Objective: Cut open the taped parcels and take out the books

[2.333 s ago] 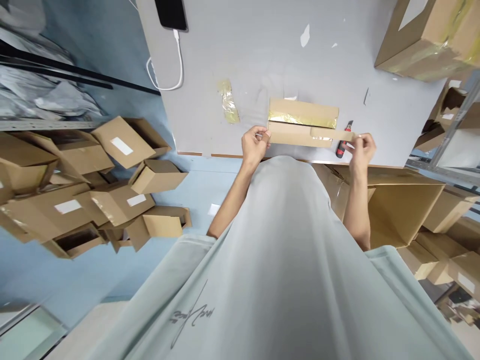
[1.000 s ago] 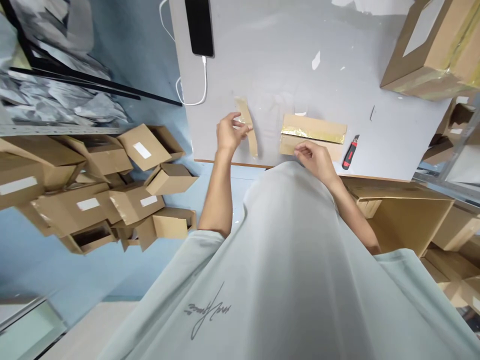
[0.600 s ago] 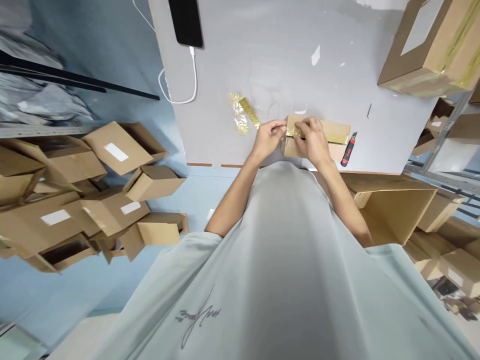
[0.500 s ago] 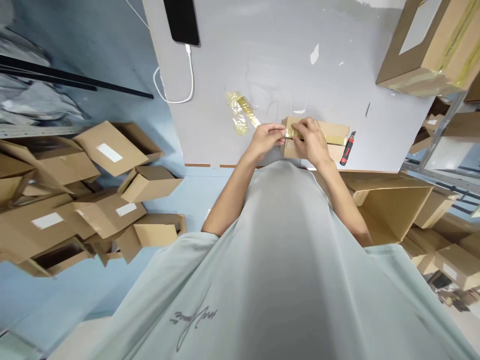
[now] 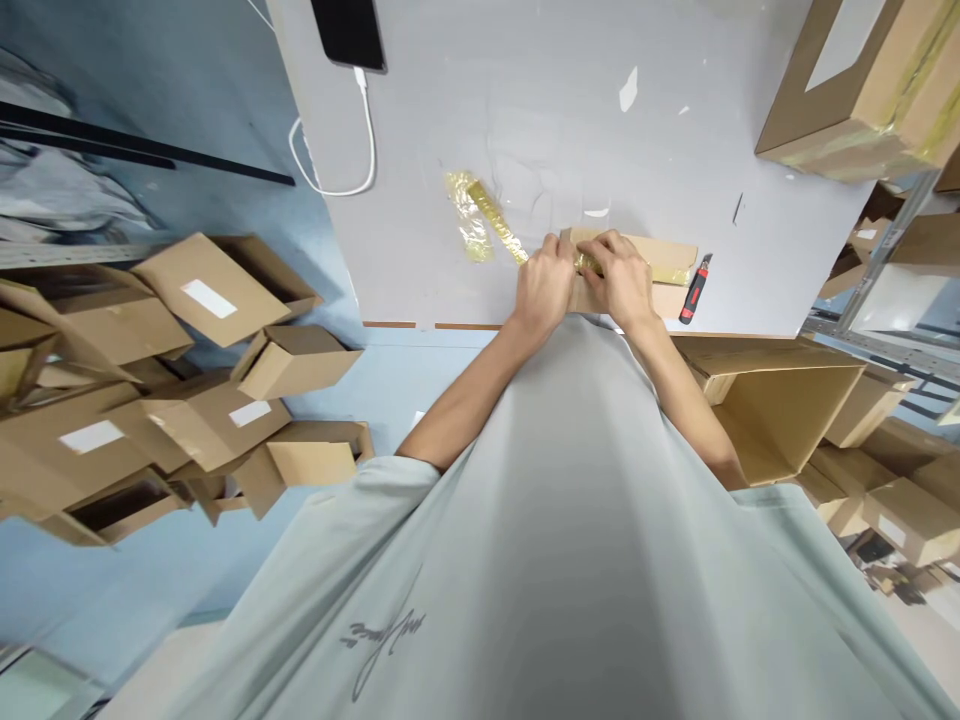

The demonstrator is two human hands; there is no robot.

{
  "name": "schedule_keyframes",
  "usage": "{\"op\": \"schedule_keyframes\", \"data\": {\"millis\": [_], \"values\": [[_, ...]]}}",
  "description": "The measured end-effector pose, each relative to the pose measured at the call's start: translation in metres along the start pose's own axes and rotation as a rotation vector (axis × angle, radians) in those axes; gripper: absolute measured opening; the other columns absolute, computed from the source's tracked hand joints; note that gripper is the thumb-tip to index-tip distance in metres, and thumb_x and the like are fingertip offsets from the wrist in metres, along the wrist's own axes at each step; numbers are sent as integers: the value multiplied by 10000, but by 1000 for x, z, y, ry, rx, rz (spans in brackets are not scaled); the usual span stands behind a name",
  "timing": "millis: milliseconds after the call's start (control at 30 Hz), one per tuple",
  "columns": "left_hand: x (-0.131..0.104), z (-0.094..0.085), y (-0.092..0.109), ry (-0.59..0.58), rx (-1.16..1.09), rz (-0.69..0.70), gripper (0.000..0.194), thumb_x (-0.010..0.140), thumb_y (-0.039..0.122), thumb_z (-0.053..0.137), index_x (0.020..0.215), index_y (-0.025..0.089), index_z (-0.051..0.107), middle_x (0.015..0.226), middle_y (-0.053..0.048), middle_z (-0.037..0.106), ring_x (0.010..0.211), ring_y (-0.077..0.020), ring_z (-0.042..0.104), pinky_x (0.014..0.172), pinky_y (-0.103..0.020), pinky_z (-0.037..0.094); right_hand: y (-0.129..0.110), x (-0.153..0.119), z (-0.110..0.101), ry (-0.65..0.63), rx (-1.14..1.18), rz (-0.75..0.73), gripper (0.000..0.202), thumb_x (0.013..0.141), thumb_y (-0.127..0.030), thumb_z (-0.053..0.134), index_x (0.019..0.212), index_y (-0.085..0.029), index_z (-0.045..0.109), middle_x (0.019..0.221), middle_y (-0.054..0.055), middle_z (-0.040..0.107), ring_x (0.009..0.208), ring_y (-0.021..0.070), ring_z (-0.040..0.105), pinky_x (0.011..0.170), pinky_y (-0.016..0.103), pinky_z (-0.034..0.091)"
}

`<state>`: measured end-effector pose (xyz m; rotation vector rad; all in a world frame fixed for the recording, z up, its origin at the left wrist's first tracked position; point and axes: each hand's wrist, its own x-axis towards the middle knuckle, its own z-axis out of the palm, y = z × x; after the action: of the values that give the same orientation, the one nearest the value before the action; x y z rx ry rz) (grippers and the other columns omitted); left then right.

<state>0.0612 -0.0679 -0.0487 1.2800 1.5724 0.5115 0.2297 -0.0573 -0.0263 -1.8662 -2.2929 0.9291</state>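
Observation:
A small cardboard box (image 5: pixel 667 298) with yellow tape along its middle lies at the table's front edge. My left hand (image 5: pixel 546 285) is curled at the left end of the box, fingers bent over it. Over the taped seam, my right hand (image 5: pixel 621 278) is closed, its fingers pinching the yellow tape. Crumpled yellow tape (image 5: pixel 472 218) lies on the table left of my hands, with one strip reaching toward my left hand. Just right of the box is a red and black utility knife (image 5: pixel 696 290).
The grey table (image 5: pixel 450 110) bears a black phone (image 5: pixel 350 32) with a white cable, and a large taped carton (image 5: pixel 840 140) at the right. Open cartons (image 5: pixel 217 290) are piled at the left. An open box (image 5: pixel 787 415) stands below the table's right edge.
My left hand has turned over and moved right onto the end of the box, its fingers now curled down. My right hand stays over the tape. The view has shifted slightly.

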Motion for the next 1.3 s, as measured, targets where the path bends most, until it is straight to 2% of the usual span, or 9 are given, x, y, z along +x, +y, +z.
{"op": "schedule_keyframes", "data": {"millis": [100, 233, 300, 400, 567, 800, 933, 1067, 1300], "values": [[-7, 9, 10, -38, -2, 28, 65, 1102, 152, 659, 1101, 198, 705, 1217, -138, 706, 1198, -349, 762, 972, -387, 576, 3, 2, 1, -27, 11, 2, 310, 1121, -416, 633, 1381, -326, 774, 1394, 105, 746, 1321, 368, 670, 1099, 528, 618], [-15, 9, 21, -94, 2, 133, 106, 1141, 252, 634, 1133, 234, 739, 1274, -112, 760, 1151, -322, 772, 988, -391, 576, 12, 9, -1, -11, 41, -19, 293, 1137, -296, 547, 1253, -304, 816, 1327, 90, 758, 1288, 333, 670, 1100, 498, 614], [-12, 1, 15, -33, -50, 126, 141, 1152, 330, 642, 1152, 251, 758, 1300, -92, 783, 1129, -304, 776, 996, -382, 578, 14, 14, -3, -29, 37, -44, 300, 1124, -254, 559, 1265, -298, 821, 1311, 86, 755, 1282, 327, 669, 1085, 489, 614], [3, -15, -7, 76, -161, -4, 262, 1173, 434, 603, 1163, 238, 776, 1211, -72, 820, 918, -234, 773, 920, -342, 588, 14, 21, -5, -79, 5, -95, 323, 1123, -311, 631, 1403, -329, 790, 1357, 83, 735, 1309, 334, 647, 1078, 482, 611], [30, -17, -37, -19, -228, -104, 343, 1148, 421, 634, 908, 202, 743, 954, -57, 789, 737, -187, 707, 781, -308, 571, 9, 25, -9, -146, -43, -186, 307, 1160, -409, 614, 1403, -323, 782, 1362, 99, 730, 1307, 343, 625, 1077, 477, 603], [42, -7, -43, -53, -417, -222, 254, 1093, 351, 770, 898, 191, 738, 833, -56, 762, 686, -181, 703, 691, -290, 597, 8, 43, -2, -247, -74, -274, 334, 1207, -406, 471, 1233, -247, 763, 1283, 147, 749, 1265, 369, 664, 1088, 514, 604], [47, -9, -44, -84, -409, -244, 298, 1077, 370, 807, 858, 188, 719, 787, -58, 762, 615, -167, 690, 640, -297, 616, 9, 53, 1, -288, -106, -307, 429, 1231, -456, 378, 1251, -202, 723, 1297, 182, 751, 1276, 389, 673, 1105, 547, 595], [52, -9, -40, -109, -390, -183, 323, 1064, 417, 807, 846, 192, 728, 812, -63, 795, 602, -153, 674, 594, -275, 604, 13, 42, 0, -254, -69, -332, 523, 1231, -542, 287, 1365, -234, 688, 1357, 177, 734, 1350, 393, 635, 1161, 599, 569], [40, -16, -19, -56, -188, -156, 216, 911, 320, 889, 770, 213, 766, 626, -16, 705, 607, -194, 664, 677, -312, 589, 25, 14, 23, -164, 3, -304, 579, 1220, -481, 234, 1338, -202, 727, 1311, 228, 729, 1310, 408, 638, 1195, 686, 535]]}}
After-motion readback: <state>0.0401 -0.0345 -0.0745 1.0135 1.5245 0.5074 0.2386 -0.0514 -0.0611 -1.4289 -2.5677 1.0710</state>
